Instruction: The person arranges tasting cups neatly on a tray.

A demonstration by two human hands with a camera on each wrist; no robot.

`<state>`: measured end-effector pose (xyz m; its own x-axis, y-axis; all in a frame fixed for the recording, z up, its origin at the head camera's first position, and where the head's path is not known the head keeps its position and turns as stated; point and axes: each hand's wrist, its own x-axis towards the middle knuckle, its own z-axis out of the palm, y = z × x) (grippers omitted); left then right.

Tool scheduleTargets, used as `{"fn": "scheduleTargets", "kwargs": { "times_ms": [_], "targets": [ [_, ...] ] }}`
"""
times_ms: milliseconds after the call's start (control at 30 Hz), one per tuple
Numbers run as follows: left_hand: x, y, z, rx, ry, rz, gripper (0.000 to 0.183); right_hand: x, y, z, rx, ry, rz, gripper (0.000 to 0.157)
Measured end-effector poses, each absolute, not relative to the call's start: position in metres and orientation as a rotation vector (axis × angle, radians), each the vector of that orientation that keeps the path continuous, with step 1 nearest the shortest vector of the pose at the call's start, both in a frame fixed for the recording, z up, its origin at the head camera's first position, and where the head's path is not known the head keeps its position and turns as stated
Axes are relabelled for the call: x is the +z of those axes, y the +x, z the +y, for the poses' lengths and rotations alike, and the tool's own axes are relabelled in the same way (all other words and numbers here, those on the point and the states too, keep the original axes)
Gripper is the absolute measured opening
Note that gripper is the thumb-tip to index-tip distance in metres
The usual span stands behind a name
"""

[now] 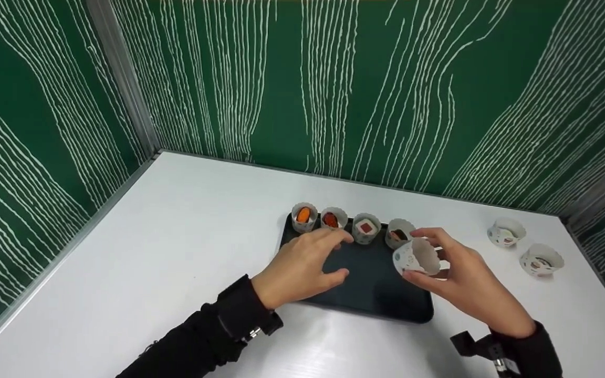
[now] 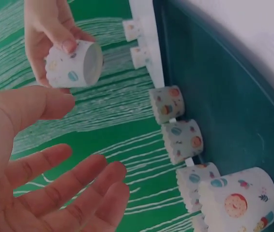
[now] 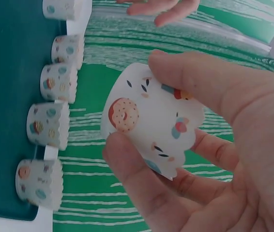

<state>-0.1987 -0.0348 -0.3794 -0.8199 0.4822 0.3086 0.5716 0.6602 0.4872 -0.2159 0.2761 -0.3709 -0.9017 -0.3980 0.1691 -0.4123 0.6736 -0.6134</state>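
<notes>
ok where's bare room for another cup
Bare: the table between left wall and tray, and the tray's front right, before the row of cups. Crowded: the tray's back edge. In the head view, the left hand partly hides the tray's left.

Held cup (image 3: 149,111): doughnut and leaf prints, no readable lettering
Tray cups (image 3: 47,124), along the far edge of the tray (image 1: 355,281): no legible words
Side cups (image 1: 502,238), near the far right corner of the table (image 1: 208,220): print too small to read
</notes>
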Motion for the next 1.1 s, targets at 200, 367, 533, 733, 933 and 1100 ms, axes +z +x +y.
{"fn": "scheduleTargets", "kwargs": {
  "times_ms": [200,367,533,733,933,1100],
  "targets": [
    [-0.380,-0.198,-0.021,-0.915,-0.930,-2.716,0.045,-0.370,-0.211,0.269,1.050,0.744,-2.880,0.065],
    [-0.382,-0.195,-0.016,-0.941,-0.979,-2.719,0.042,-0.377,-0.209,0.257,1.075,0.814,-2.857,0.065],
    [-0.386,-0.193,-0.011,-0.939,-1.031,-2.692,0.037,-0.380,-0.206,0.248,1.098,0.845,-2.856,0.065],
    [-0.388,-0.194,-0.008,-0.966,-1.041,-2.652,0.031,-0.382,-0.204,0.242,1.141,0.898,-2.854,0.066],
    [-0.389,-0.196,-0.010,-1.018,-1.022,-2.620,0.028,-0.383,-0.203,0.239,1.158,0.982,-2.833,0.071],
    [-0.390,-0.198,-0.011,-1.052,-0.988,-2.619,0.030,-0.381,-0.203,0.241,1.288,1.025,-2.832,0.075]
  ]
}}
